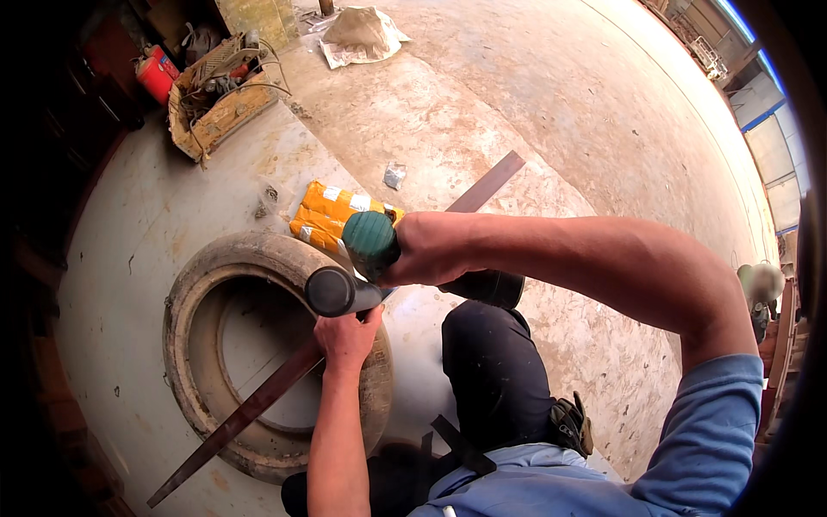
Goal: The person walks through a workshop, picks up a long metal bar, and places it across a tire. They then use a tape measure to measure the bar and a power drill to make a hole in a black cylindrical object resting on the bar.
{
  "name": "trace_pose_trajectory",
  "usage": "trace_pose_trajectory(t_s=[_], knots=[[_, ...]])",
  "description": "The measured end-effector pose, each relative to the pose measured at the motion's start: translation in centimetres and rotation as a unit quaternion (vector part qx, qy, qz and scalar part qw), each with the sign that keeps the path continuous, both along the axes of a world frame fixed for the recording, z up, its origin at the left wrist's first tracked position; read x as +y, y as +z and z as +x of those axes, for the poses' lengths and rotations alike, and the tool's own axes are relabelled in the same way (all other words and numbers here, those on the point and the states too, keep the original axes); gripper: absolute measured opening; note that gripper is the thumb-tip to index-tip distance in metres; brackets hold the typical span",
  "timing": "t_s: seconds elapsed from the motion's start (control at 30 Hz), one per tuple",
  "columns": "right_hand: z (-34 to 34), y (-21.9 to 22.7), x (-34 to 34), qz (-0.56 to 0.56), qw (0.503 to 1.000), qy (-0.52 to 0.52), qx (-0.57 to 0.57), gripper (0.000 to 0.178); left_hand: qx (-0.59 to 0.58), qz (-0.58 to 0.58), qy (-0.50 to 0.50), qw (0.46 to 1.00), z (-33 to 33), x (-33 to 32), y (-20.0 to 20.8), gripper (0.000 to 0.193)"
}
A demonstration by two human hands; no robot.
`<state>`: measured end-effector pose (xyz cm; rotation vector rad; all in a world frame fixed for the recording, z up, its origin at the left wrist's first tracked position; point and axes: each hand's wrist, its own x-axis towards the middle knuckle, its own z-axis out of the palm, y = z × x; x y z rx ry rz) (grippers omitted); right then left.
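Observation:
My right hand (422,250) is wrapped round the handle of a green and black cordless drill (370,241); its rounded green rear end faces up. A black block, apparently its battery (491,289), shows under my wrist. Close by, a thick black cylinder (332,291) sticks up over the fingers of my left hand (346,338); whether it joins the drill is hidden. My left hand is closed on a long, flat dark red-brown bar (250,409), which slants across a worn tyre (194,293) lying on its side. The bar's far end shows past my right wrist.
An orange-yellow taped package (323,215) sits just beyond the tyre. A small silvery scrap (394,176) lies farther off. At the far left are a yellowish open case with tools and cables (228,108) and a red cylinder (157,76). A pale sack (362,36) stands at the back.

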<state>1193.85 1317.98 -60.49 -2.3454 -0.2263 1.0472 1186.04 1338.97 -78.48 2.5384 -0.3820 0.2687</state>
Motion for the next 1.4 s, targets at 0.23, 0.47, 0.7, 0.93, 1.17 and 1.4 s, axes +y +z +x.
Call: trace_pose_trajectory(t_s=[0.23,0.47,0.7,0.93,1.17,1.4], knots=[[0.0,0.2,0.2,-0.006,1.0,-0.001,0.007,0.039,0.0,-0.006,-0.005,1.0,-0.1,0.1,0.2,0.027],[0.0,0.2,0.3,-0.011,1.0,-0.007,0.013,0.04,0.009,-0.007,0.001,1.0,-0.2,0.0,0.4,0.028],[-0.1,0.5,0.4,-0.014,1.0,-0.008,0.009,0.04,0.022,0.001,0.004,1.0,-0.1,0.0,0.4,0.028],[-0.1,0.8,0.5,-0.011,0.999,-0.03,0.023,0.045,-0.008,-0.017,-0.001,1.0,0.0,-0.1,0.4,0.025],[-0.1,0.5,0.4,-0.009,0.999,-0.033,0.025,0.047,-0.009,-0.008,-0.001,1.0,0.1,-0.2,0.4,0.024],[0.0,0.1,0.4,-0.016,0.999,-0.029,0.028,0.049,-0.021,-0.008,0.002,1.0,0.1,0.0,-0.2,0.025]])
